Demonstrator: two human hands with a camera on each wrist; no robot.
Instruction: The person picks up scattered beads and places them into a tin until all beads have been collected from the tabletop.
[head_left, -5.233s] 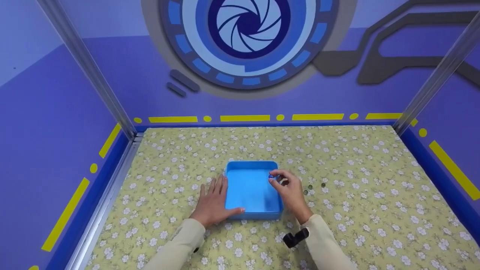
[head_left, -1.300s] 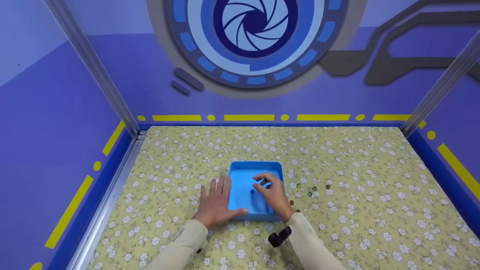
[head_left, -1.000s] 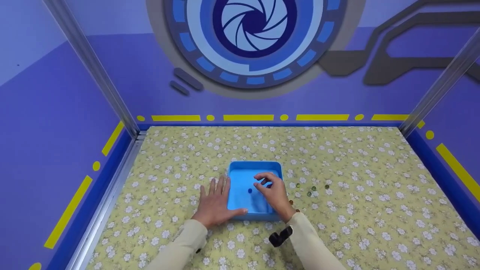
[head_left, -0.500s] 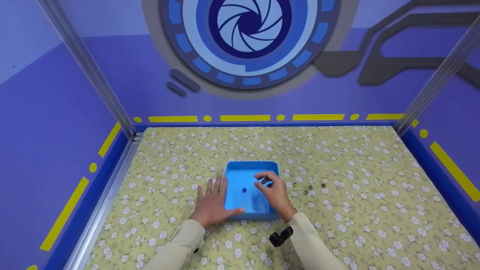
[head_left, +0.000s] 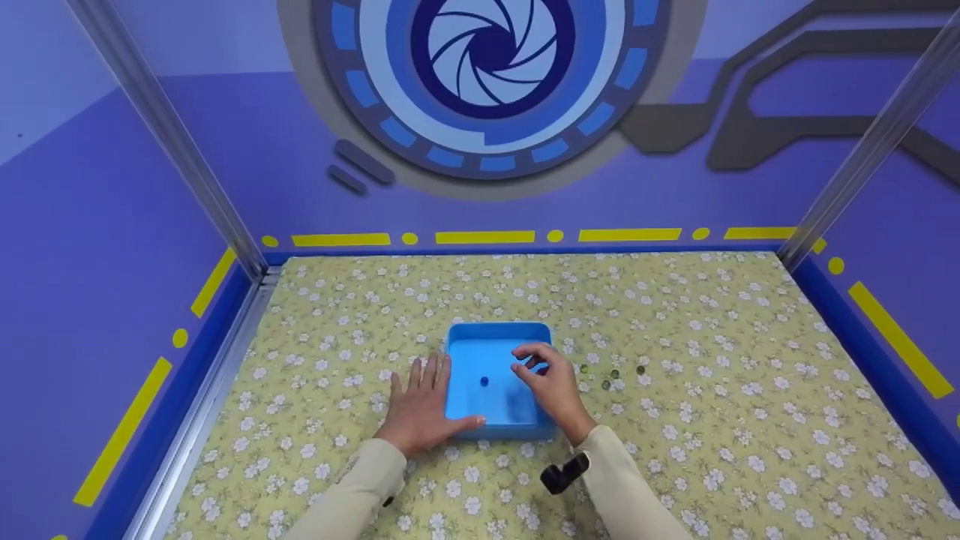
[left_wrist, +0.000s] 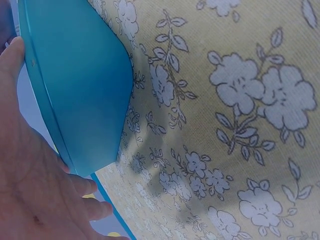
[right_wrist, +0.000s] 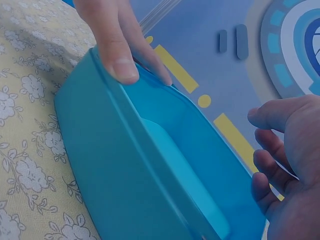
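Observation:
A small dark blue marble (head_left: 484,381) lies on the floor of a shallow blue plastic box (head_left: 495,433) in the head view. My left hand (head_left: 415,409) lies along the box's left side, fingers straight and spread, its thumb over the front rim. The left wrist view shows that palm (left_wrist: 35,185) beside the box's outer wall (left_wrist: 80,95). Over the right part of the box hovers my right hand (head_left: 553,386), thumb and forefinger apart, nothing between them. In the right wrist view its fingers (right_wrist: 270,172) are loosely bent above the rim.
Several greenish glass marbles (head_left: 615,373) lie on the flowered tablecloth (head_left: 720,337) just right of the box. Purple-blue panels (head_left: 660,187) with metal corner posts (head_left: 870,150) enclose the table at the back and sides. A black wrist device (head_left: 564,474) sits at my right cuff.
Earlier my right hand pinched the blue marble near the box's right rim. It let go, and the marble has rolled slightly left inside. My left hand stays in place; the camera shifted a little.

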